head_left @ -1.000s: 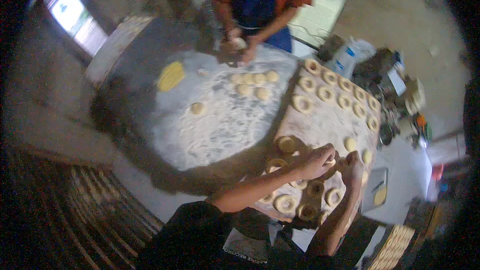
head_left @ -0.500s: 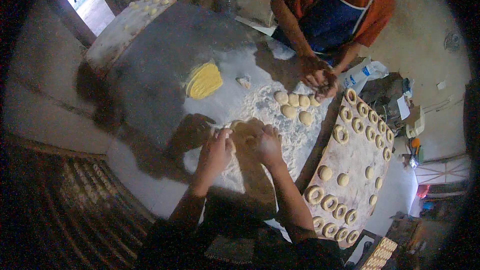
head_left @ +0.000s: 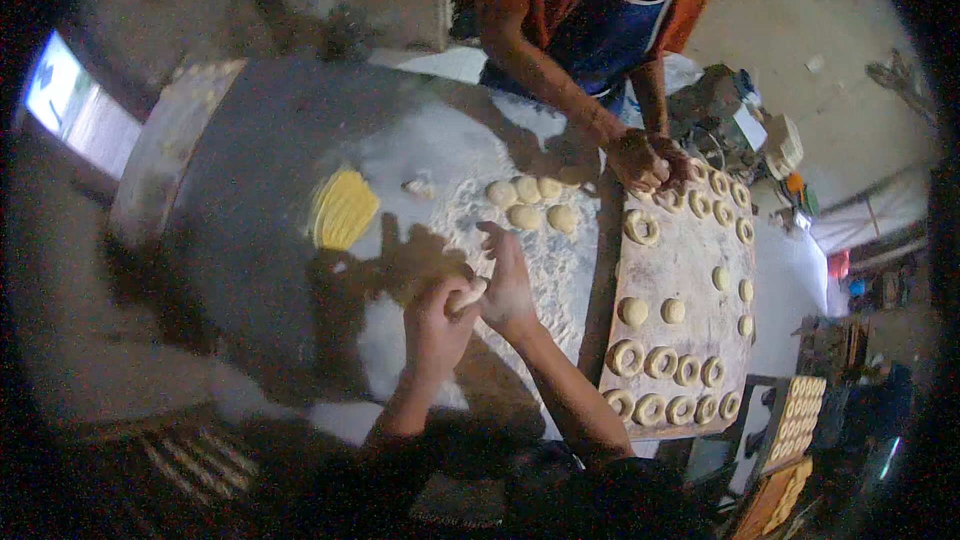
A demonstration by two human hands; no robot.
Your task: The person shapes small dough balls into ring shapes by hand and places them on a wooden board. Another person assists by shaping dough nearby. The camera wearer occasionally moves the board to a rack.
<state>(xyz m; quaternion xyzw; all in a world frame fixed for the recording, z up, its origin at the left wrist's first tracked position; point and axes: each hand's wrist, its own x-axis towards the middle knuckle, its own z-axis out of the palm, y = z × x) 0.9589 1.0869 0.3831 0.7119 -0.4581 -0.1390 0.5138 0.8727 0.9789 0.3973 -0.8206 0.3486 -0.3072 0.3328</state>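
My left hand [head_left: 440,325] is closed around a small pale piece of dough [head_left: 468,295], only part of which shows between thumb and fingers. Right beside it, my right hand [head_left: 510,295] is open, its fingers stretched forward and its palm side close to the dough. Both hands are above the floury table [head_left: 560,290]. Beyond them several round dough balls [head_left: 525,217] sit in loose flour. A yellow slab of dough or fat [head_left: 345,210] with a ridged surface lies farther left.
At the right a floured wooden board [head_left: 690,270] bears dough rings [head_left: 627,358] and some balls. Across the table, a co-worker in an apron [head_left: 610,35] has both hands [head_left: 650,162] over the board's far end. Another tray of rings [head_left: 800,420] stands at lower right.
My hands have come together, the left now holding dough and the right opened out. The co-worker's hands have gone from beside the balls to the board. The view has shifted.
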